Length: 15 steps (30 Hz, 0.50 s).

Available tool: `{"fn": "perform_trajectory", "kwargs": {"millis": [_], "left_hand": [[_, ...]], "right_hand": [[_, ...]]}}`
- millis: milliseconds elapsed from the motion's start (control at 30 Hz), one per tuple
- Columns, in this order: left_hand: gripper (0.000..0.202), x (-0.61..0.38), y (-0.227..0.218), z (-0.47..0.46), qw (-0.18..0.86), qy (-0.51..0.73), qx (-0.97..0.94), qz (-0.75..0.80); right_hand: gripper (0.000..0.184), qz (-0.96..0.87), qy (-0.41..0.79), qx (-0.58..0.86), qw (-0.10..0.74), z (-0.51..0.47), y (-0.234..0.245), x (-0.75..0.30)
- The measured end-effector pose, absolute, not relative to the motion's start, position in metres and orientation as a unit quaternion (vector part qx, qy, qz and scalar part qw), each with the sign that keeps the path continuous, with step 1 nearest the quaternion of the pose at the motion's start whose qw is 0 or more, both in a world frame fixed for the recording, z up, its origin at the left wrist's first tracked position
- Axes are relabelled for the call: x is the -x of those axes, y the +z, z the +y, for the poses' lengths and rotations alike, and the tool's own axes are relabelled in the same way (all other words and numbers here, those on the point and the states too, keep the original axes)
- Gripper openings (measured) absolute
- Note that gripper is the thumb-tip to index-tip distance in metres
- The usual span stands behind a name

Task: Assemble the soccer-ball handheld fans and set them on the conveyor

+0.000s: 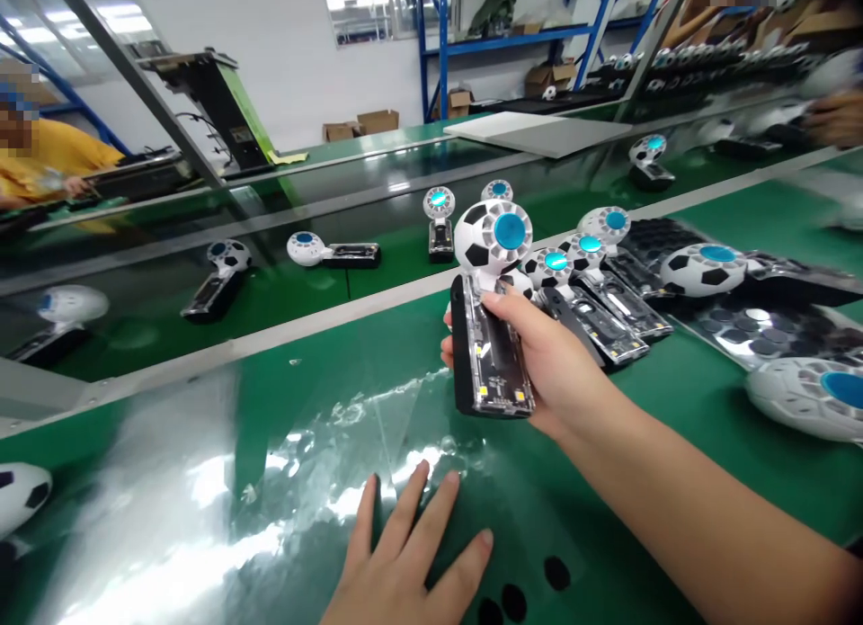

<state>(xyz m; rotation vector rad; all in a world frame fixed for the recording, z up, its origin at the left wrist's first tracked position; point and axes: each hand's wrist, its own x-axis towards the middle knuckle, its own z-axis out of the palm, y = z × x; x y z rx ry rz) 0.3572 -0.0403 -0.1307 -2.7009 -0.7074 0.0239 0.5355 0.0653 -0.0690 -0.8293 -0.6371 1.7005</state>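
Note:
My right hand is wrapped round the clear-and-black handle of a soccer-ball handheld device. Its white-and-black ball head, with a blue disc ringed by slots, points up, and small lights or chips show inside the handle. My left hand has its fingers spread low over a shiny clear plastic sheet on the green table; whether it presses down I cannot tell. Just beyond my right hand lie several similar devices. A few black round pads lie right of my left hand.
Beyond the metal rail, a green conveyor carries several more such devices. At right are a sheet of black round pads and another device. A ball head shows at left. A person in yellow sits across the line.

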Motion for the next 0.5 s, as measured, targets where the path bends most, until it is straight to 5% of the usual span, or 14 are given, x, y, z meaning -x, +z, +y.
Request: {"fn": "perform_trajectory", "kwargs": {"millis": [500], "left_hand": [[0.045, -0.359, -0.153, -0.056, 0.097, -0.042, 0.914, -0.392]], "right_hand": [[0.009, -0.27, 0.721, 0.345, 0.537, 0.068, -0.073, -0.534]]}}
